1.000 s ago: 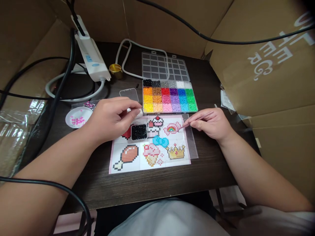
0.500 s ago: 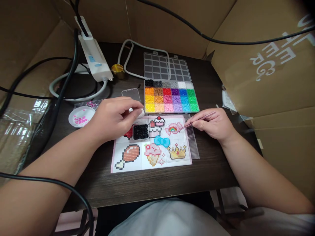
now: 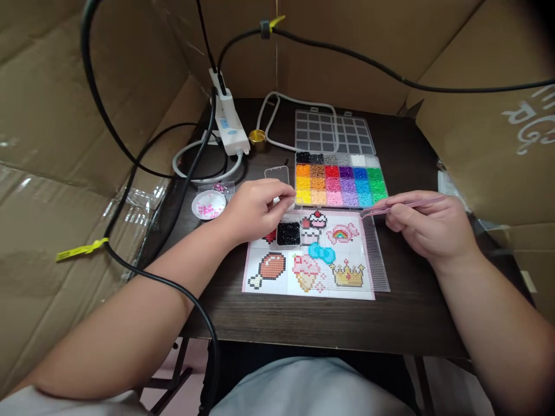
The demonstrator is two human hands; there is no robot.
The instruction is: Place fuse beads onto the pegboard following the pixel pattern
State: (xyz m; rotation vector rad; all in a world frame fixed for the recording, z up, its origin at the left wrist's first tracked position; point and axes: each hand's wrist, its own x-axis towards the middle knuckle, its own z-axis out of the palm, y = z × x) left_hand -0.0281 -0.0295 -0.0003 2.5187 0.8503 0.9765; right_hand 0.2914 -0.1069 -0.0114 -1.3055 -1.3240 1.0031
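My right hand holds pink tweezers, their tips over the top right corner of the printed pattern sheet. My left hand is closed, thumb and forefinger at the edge of a small clear box that is mostly hidden behind the fingers. Just below these fingers stands a small clear box of black beads. On the sheet lies a light blue bead bow, among printed pictures of a candy, a crown and an ice cream.
A sorted bead case lies behind the sheet, its clear lid open. A white dish holds pink and white beads. A pegboard juts out at the right. Cables, a power strip and a gold cup stand beyond.
My right hand has drawn the tweezers from the candy picture up and right to the sheet's corner. My left hand stays by the clear box. The view has swung left.
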